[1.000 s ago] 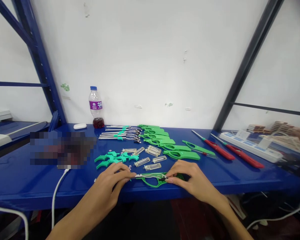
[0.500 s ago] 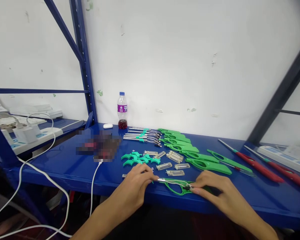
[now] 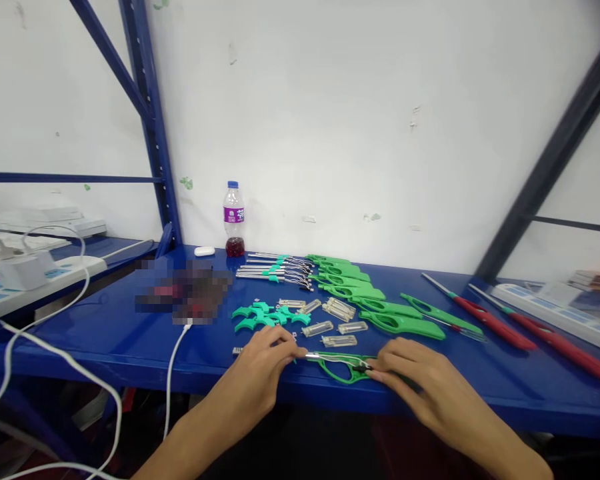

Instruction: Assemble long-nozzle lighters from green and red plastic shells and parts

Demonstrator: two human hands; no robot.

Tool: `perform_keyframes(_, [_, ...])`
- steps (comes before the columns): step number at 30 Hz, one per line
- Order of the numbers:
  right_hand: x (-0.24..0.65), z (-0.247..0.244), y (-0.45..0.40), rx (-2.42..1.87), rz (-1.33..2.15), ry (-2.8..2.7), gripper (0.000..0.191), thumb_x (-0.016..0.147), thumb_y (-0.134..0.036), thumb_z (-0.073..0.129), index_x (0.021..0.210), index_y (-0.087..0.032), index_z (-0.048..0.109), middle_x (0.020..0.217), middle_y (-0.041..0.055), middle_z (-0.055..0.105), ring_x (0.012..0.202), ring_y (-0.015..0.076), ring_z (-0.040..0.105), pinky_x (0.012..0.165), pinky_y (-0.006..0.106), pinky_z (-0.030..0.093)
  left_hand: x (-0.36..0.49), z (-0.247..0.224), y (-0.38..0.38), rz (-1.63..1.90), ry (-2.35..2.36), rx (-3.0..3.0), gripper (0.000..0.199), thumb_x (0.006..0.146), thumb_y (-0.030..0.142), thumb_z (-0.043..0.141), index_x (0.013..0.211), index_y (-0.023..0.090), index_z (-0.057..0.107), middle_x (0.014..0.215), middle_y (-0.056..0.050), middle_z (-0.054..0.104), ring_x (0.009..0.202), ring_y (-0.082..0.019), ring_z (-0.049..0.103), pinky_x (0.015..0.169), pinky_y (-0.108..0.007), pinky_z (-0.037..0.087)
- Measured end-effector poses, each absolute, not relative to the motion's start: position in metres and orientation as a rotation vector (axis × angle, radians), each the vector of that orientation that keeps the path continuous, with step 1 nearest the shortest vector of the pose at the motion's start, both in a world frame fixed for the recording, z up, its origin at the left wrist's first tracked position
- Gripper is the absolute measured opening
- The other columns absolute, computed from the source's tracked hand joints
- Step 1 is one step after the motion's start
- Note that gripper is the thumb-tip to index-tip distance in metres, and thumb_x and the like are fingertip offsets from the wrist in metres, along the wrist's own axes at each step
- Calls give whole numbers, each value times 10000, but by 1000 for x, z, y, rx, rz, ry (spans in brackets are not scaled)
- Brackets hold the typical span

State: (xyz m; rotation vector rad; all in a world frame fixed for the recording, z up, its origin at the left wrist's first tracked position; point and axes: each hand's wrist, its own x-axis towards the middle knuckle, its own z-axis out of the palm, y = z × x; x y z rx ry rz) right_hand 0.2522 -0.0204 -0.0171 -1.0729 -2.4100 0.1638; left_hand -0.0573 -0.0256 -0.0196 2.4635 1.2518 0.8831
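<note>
My left hand (image 3: 267, 360) is closed in a pinch on a thin metal tube (image 3: 312, 357) at the front edge of the table. Pale wires (image 3: 337, 359) run from the tube to a small black igniter piece (image 3: 363, 367), which the fingertips of my right hand (image 3: 415, 373) pinch. Beneath these parts lies a green lighter shell half (image 3: 334, 378), its far end covered by my right hand. Just beyond my hands are clear fuel tanks (image 3: 339, 341) and teal plastic clips (image 3: 250, 323).
Several green lighter shells (image 3: 405, 325) and metal tubes with wires (image 3: 255, 271) lie behind. Red long lighters (image 3: 495, 323) are on the right, near a power strip (image 3: 540, 313). A drink bottle (image 3: 235, 223) stands by the wall. A white cable (image 3: 173, 373) hangs over the table edge (image 3: 200, 380).
The view has turned slightly to the right, so everything appears farther left. Both hands keep their pinches on the tube and the black igniter piece, with little visible movement.
</note>
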Motion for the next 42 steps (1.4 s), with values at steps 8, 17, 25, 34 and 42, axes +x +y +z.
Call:
perform_keyframes(8, [247,-6,-29,-1120,97,-2440,222,1110,-272,468,1012,-223,661,988,34,683,875,195,621,782,329,445,-62,-36,-14,976,1188,2489,400,1049,164,335,1141,276,707,1099,-58,672,969,-206,643,811,-323,542])
perform_keyframes(17, [246,-9,-35,-1140,-169,-2494,200,1072,-137,481,1091,-227,659,985,35,697,820,212,635,727,346,441,-63,-35,-13,1001,1193,2507,392,1051,165,355,1137,289,717,1113,-47,680,971,-193,656,820,-303,546])
perform_keyframes(25, [245,-12,-39,-1138,-442,-2544,371,924,29,544,1196,-187,675,1034,70,729,826,229,681,720,363,514,-61,-28,-15,1050,1148,2564,377,1036,150,387,1110,278,733,1067,-33,702,939,-185,675,788,-280,553])
perform_keyframes(34, [248,-11,-36,-1110,-352,-2541,366,967,1,529,1230,-205,678,1072,68,739,865,232,712,751,362,548,-64,-36,-14,973,1190,2494,389,1060,170,347,1170,290,701,1140,-52,664,997,-195,646,828,-310,545])
perform_keyframes(42, [249,-11,-31,-1113,-169,-2516,303,1086,-133,420,1206,-225,682,1060,62,727,903,218,703,791,345,533,-61,-32,-17,974,1195,2515,372,1051,163,356,1133,271,703,1109,-60,671,969,-204,641,807,-324,556])
